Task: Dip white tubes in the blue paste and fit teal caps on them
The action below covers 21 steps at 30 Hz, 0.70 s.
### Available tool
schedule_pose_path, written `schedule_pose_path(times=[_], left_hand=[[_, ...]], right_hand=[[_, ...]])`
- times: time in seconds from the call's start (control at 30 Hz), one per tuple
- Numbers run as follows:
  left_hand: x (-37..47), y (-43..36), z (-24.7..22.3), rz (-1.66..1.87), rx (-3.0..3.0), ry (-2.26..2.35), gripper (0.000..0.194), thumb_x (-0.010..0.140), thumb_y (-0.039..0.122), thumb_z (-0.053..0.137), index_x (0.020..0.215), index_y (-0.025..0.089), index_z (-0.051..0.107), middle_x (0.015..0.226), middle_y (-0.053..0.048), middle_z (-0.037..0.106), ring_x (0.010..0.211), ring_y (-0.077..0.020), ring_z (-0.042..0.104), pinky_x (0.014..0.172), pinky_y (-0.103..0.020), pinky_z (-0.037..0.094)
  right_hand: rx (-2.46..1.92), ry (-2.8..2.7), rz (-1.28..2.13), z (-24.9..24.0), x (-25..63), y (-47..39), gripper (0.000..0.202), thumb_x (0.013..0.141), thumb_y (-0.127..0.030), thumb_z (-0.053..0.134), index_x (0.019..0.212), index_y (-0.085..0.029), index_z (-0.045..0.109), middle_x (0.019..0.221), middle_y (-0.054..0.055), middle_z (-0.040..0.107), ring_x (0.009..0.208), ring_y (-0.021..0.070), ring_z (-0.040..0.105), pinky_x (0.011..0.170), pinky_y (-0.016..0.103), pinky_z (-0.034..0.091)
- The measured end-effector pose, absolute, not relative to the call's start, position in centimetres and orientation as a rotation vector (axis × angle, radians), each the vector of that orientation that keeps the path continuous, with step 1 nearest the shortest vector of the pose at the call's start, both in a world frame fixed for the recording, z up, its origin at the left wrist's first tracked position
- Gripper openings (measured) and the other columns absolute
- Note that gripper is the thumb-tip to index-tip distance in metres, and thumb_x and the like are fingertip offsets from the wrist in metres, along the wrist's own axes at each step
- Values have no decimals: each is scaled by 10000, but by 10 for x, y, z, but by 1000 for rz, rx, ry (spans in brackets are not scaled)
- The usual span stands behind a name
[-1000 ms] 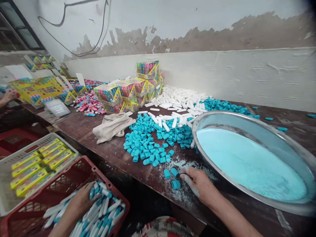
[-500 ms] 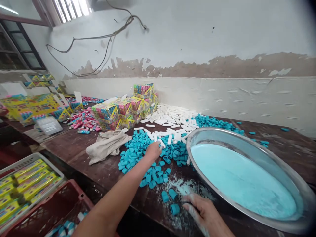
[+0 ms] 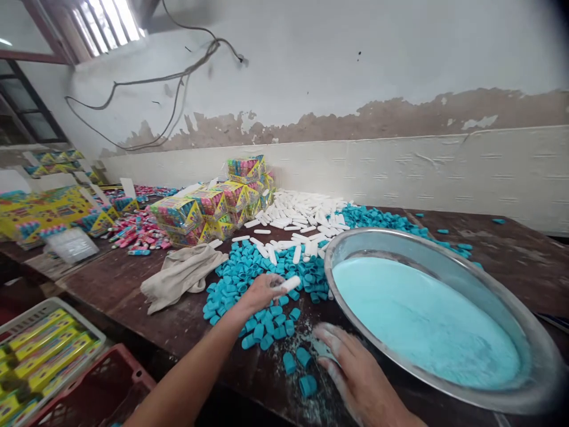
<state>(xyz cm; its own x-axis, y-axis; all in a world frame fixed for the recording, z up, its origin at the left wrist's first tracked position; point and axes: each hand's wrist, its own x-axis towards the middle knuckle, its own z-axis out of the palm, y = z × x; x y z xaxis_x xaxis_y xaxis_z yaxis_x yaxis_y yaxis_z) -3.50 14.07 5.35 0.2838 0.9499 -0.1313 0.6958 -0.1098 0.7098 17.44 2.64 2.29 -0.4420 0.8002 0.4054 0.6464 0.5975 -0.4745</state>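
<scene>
Bare forearms, no sleeves; right hand (image 3: 355, 373) dusted with white powder

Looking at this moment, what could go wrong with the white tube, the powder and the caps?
1. The left hand pinches the white tube only by one end, so it may slip into the blue caps.
2. The right hand is powder-dusted and rests beside the metal basin of blue powder; a bump could spill it.
3. Loose caps near the table edge may roll off.

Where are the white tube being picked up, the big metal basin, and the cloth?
white tube (image 3: 290, 284), head view, its middle.
metal basin (image 3: 448, 261), head view, far rim.
cloth (image 3: 180, 274), head view, its centre.
</scene>
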Motion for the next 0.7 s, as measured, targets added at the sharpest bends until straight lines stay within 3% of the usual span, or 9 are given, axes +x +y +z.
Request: schedule_pose_path(times=[0.07, 0.17, 0.3, 0.43, 0.53, 0.7], left_hand=[[-29, 101, 58, 452, 1877, 1300, 199, 777, 315, 497, 817, 156, 609, 534, 48, 543, 452, -85, 497, 453, -173, 384], [-16, 56, 59, 597, 1824, 1116, 192, 734, 335, 545, 663, 156, 555, 522, 46, 507, 451, -76, 459, 433, -165, 355], [-8, 32, 48, 776, 1674, 1086, 229, 730, 387, 574, 801, 178, 512, 553, 40, 526, 476, -101, 494, 445, -184, 402], [-22, 29, 22, 964, 1747, 1199, 321, 770, 427, 535, 988, 194, 499, 850, -49, 632, 751, -171, 604, 643, -247, 499], [-39, 26, -10, 1086, 1868, 1395, 283, 777, 418, 527, 968, 209, 535, 888, -55, 639, 821, -195, 615, 708, -277, 512], [-46, 18, -49, 1218, 2022, 1574, 275, 792, 380, 519, 1008, 212, 538, 997, -59, 627, 948, -218, 594, 808, -306, 500]], right_hand=[[-1086, -2308, 147, 30, 164, 24, 548, 799, -105, 446, 1329, -198, 341, 1347, 131, 387, 1220, 291, 357, 972, 453, 346], [-1099, -2402, 71, 31, 151, 14, 659, 737, -36, 424, 1367, -117, 250, 1281, 186, 448, 1164, 289, 419, 938, 451, 380], [-1175, -2283, 131, 29, 164, 0, 472, 775, -72, 401, 1241, -140, 433, 1061, 144, 595, 974, 235, 542, 860, 379, 431], [-1427, -2049, 346, 56, 219, 9, 237, 859, -184, 380, 970, -214, 587, 858, 49, 613, 765, 165, 559, 699, 270, 446], [-1657, -1999, 277, 80, 267, 35, 238, 849, -163, 378, 909, -189, 607, 890, 49, 591, 730, 146, 545, 652, 248, 410], [-2046, -2385, -10, 83, 301, 77, 189, 712, -75, 539, 809, -171, 669, 806, 81, 645, 851, 234, 528, 706, 305, 355]])
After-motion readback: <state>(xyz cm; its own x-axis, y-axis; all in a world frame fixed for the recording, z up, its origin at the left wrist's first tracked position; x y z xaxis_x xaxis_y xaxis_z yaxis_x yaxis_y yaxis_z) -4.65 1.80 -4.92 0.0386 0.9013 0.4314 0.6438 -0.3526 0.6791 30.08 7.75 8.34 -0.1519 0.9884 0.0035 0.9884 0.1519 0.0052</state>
